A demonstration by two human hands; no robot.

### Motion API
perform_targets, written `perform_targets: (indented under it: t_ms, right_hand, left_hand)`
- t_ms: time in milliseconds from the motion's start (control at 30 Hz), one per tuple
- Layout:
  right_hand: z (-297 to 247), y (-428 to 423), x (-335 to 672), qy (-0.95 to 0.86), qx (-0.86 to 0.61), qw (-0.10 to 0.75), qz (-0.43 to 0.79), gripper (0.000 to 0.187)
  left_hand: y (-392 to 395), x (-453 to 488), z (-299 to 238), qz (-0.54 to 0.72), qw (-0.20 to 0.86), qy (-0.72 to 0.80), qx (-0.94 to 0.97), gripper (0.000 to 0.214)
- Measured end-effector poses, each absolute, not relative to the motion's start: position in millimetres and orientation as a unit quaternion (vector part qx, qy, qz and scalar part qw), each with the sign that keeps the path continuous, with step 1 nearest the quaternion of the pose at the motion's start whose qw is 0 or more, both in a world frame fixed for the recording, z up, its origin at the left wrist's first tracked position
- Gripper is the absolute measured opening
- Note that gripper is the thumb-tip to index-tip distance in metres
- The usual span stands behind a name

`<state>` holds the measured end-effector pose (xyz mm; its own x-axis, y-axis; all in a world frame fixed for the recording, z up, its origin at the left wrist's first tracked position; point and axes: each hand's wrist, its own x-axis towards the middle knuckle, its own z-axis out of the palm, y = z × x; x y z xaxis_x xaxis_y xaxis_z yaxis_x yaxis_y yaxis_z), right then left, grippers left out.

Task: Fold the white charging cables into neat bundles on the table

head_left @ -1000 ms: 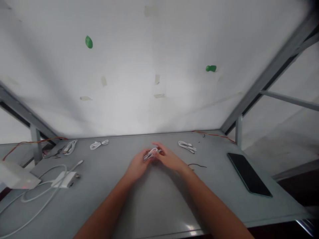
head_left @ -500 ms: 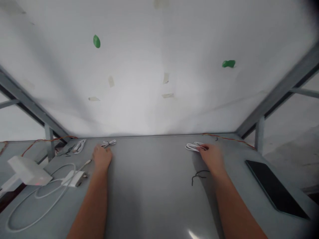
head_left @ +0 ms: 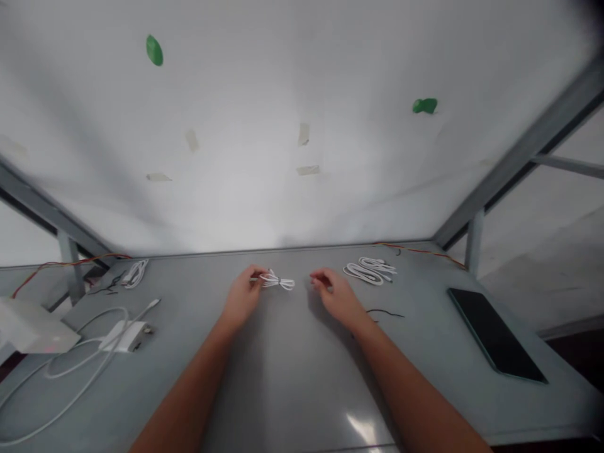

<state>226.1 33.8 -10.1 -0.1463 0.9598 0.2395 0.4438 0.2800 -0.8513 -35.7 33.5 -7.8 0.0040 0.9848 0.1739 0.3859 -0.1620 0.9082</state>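
At the middle of the grey table point(head_left: 292, 377), toward its back edge, the left hand point(head_left: 241, 297) pinched one end of a small cable bundle point(head_left: 277, 281) lying on the top. The right hand point(head_left: 337, 297) hovered just beside it, fingers loosely curled, apart, holding nothing. Bare surface ran from there to the near edge (the phone point(head_left: 495, 336) lay by the right edge, the charger point(head_left: 121, 336) toward the left). Half a second before, the hands had been well apart, the right one at the coiled cables point(head_left: 370, 272).
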Motion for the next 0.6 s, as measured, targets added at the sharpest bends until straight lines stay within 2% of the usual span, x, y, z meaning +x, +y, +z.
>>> perform_targets:
  t_ms: [133, 267, 467, 600]
  right_hand:
    - [-8, 21, 210, -0.640, -0.423, 0.393, 0.507, 0.025]
    - [-9, 18, 199, -0.548, -0.360, 0.391, 0.646, 0.035]
    - [-10, 15, 192, -0.497, -0.360, 0.413, 0.673, 0.044]
    - [-12, 14, 188, -0.520, -0.409, 0.378, 0.648, 0.048]
  left_hand:
    - [23, -7, -3, 0.414, 0.397, 0.540, 0.616, 0.029]
    - [20, 8, -12, 0.448, 0.396, 0.574, 0.560, 0.024]
    - [19, 17, -19, 0.488, 0.442, 0.571, 0.491, 0.019]
    - [18, 19, -13, 0.470, 0.363, 0.595, 0.542, 0.012]
